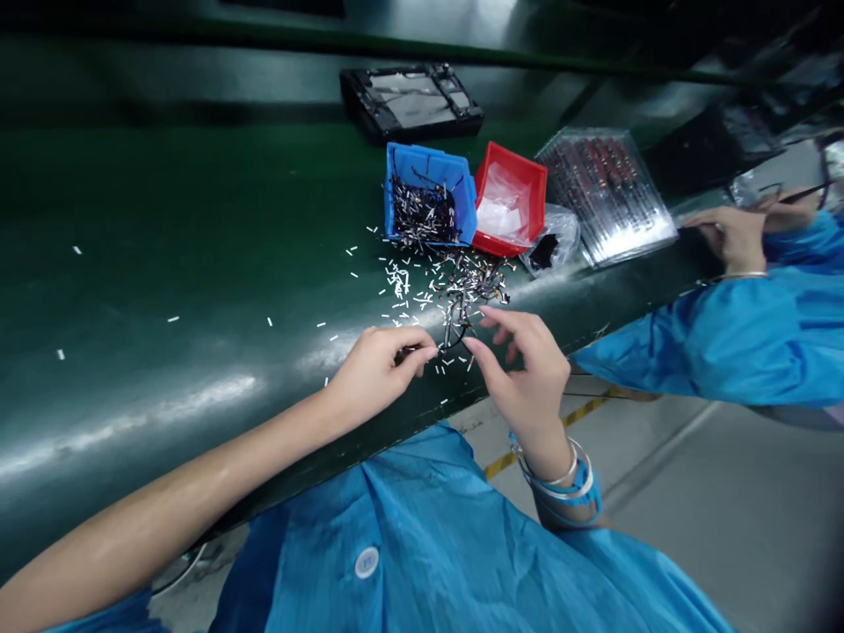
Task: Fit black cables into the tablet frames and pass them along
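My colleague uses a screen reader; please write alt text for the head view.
A person's left hand pinches a thin black cable over a green bench, the right hand open beside it. Small white pieces lie scattered near a cable pile, with a blue bin of cables and a red bin behind.

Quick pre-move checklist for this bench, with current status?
1. Left hand has the black cable: ok, pinched at the fingertips.
2. Right hand closed: not ok, thumb and forefinger are apart.
3. White pieces gathered together: not ok, scattered over the green bench, some far left.
4. Blue bin and red bin within view: ok, side by side.
5. Co-worker's hand clear of both hands: ok, beside the clear trays.
6. Cable undamaged: cannot tell, too small.
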Demonstrator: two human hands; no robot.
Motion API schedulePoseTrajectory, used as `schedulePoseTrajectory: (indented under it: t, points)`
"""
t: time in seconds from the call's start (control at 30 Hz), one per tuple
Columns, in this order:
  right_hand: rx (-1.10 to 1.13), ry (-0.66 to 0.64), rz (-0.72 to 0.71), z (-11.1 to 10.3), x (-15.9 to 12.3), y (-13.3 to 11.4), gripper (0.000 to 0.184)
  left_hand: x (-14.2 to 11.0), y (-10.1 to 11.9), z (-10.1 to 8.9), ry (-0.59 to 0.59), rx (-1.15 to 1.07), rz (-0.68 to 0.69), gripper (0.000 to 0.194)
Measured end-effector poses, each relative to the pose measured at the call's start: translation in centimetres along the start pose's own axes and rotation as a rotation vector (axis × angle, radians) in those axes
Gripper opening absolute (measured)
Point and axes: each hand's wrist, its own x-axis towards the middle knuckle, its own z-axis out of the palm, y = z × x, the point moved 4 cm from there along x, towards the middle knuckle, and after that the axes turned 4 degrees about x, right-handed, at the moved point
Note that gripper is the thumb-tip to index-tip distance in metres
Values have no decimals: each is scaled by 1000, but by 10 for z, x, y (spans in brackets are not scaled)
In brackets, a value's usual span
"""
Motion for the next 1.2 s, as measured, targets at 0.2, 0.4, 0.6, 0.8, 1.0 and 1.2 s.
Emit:
schedulePoseTrajectory:
  t: [0.2,0.4,0.6,0.8,1.0,1.2]
  points:
    - [355,-68,127,24,13,-7,12,2,2,-8,64,-247,-77,21]
    - [372,-21,95,25,40,-5,14,3,-5,-19,45,-428,-175,19]
    - [384,-116,56,33,51,-10,14,4,-5,-22,55,-497,-182,24]
    - [204,105,-77,34,47,-17,19,6,-12,-26,95,-543,-223,32]
    - [117,100,-415,41,41,-36,14,4,-11,-30,127,-501,-223,22]
    - [156,22,-382,37,42,-34,9,-1,-4,-33,129,-472,-208,17]
